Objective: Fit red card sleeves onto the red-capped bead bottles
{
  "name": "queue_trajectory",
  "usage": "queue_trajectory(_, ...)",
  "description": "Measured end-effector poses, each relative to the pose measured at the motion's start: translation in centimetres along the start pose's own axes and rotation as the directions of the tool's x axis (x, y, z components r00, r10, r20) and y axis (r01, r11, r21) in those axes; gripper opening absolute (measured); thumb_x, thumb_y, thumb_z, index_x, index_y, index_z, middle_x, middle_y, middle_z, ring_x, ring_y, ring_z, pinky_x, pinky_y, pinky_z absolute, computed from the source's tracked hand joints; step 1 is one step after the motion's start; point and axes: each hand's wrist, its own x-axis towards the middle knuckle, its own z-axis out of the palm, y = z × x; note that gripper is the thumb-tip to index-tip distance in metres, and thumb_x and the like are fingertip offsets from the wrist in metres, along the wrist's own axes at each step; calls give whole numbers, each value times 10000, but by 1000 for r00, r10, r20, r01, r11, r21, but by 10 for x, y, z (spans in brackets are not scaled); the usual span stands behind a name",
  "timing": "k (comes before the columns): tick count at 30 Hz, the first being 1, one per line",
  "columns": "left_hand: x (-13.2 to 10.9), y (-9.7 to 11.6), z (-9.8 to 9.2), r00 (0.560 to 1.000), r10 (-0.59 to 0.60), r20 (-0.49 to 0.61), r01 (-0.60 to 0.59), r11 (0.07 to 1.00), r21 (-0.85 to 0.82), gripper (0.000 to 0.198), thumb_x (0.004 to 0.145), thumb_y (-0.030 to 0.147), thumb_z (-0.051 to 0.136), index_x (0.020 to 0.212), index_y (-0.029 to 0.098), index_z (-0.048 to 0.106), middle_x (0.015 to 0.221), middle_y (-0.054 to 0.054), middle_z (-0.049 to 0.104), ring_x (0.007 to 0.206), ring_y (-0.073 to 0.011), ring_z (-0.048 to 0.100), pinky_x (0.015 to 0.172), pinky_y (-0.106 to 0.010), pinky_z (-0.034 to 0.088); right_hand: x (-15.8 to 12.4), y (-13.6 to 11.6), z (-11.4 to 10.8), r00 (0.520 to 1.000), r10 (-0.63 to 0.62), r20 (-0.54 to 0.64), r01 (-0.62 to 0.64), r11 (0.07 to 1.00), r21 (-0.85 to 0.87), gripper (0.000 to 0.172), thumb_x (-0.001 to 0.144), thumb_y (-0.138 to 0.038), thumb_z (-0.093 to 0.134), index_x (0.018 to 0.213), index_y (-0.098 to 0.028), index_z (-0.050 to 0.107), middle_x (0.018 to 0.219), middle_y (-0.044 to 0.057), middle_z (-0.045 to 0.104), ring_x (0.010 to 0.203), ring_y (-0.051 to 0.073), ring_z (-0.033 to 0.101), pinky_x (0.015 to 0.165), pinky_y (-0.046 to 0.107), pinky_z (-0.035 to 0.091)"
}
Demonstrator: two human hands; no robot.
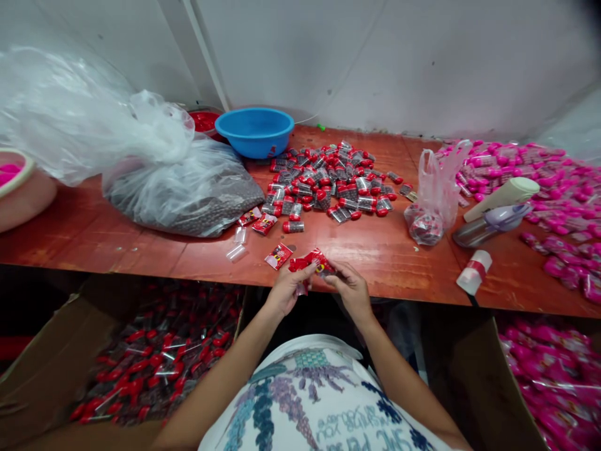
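Above the table's front edge, my left hand and my right hand are close together, fingers pinched on a small red printed packet. Another bit of red and clear plastic shows under my left fingers; its shape is partly hidden. Just beyond my left hand lies a red packet, and two more red packets sit farther back. Two clear plastic tubes rest left of these. Behind my hands is a loose pile of clear red-capped tubes with dark contents.
A clear bag of dark pellets and a blue basin stand back left. Right are a small plastic bag, a bottle, a white roll and pink-capped tubes. Boxes of red tubes and pink packs sit below.
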Motion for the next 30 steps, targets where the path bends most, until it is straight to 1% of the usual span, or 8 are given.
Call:
queue_trajectory(4,4,2,-12,984,-176,26,178,956,-234,408,660,67,727,1052,120,628,965,-114,709,775,-181,680,730,-311,555,11,29,-45,975,-41,-221,-21,962,-272,352,795,-329,631,1127,-217,661,1098,77,644,999,227,601,908,405,469)
queue_trajectory(7,5,0,-22,983,-185,10,180,941,-285,441,661,-15,675,1077,111,602,1017,-143,704,876,-226,688,831,-393,545,17,39,-78,956,-79,-282,-97,823,-559,375,790,-386,620,1107,-191,663,1081,105,636,984,259,581,917,469,440)
queue_trajectory(9,5,-3,-24,985,-173,-4,165,943,-288,458,671,-17,669,1098,128,592,995,-129,710,875,-236,691,825,-427,549,17,35,-81,941,-160,-299,-97,718,-690,377,784,-410,625,1089,-193,662,1119,120,602,1044,281,537,955,499,396)
queue_trajectory(12,6,-8,-21,989,-142,-34,127,952,-277,462,669,23,697,1102,151,601,942,-102,722,817,-228,699,768,-408,567,13,18,-49,959,-206,-196,24,745,-666,281,816,-386,601,1020,-200,654,1053,104,596,996,249,545,890,416,447)
queue_trajectory(15,8,-10,-20,993,-83,-81,59,964,-258,430,624,68,752,1034,138,641,859,-81,728,757,-203,697,700,-319,569,10,2,4,993,-81,88,113,876,-470,161,829,-315,593,947,-215,635,900,54,628,794,190,591,696,302,494)
queue_trajectory(18,10,-6,-28,990,19,-137,-51,971,-234,418,582,108,797,980,140,672,766,-39,722,678,-163,681,659,-270,558,16,-5,42,979,-56,195,119,936,-330,173,865,-239,536,1016,-236,620,935,33,667,844,178,627,733,288,500)
queue_trajectory(25,12,17,-55,943,140,-303,-212,952,-220,322,511,145,843,801,103,709,750,-60,730,657,-174,679,656,-297,566,74,11,62,893,-161,421,308,900,-309,272,901,-214,480,1120,-259,635,1004,32,706,908,185,655,814,319,508)
queue_trajectory(30,24,26,-61,907,128,-402,-258,922,-290,238,529,91,819,732,109,697,679,-27,709,578,-145,661,587,-260,564,131,37,70,915,-176,362,359,764,-536,357,833,-157,568,1177,-231,630,1232,98,614,1126,262,536,998,439,389)
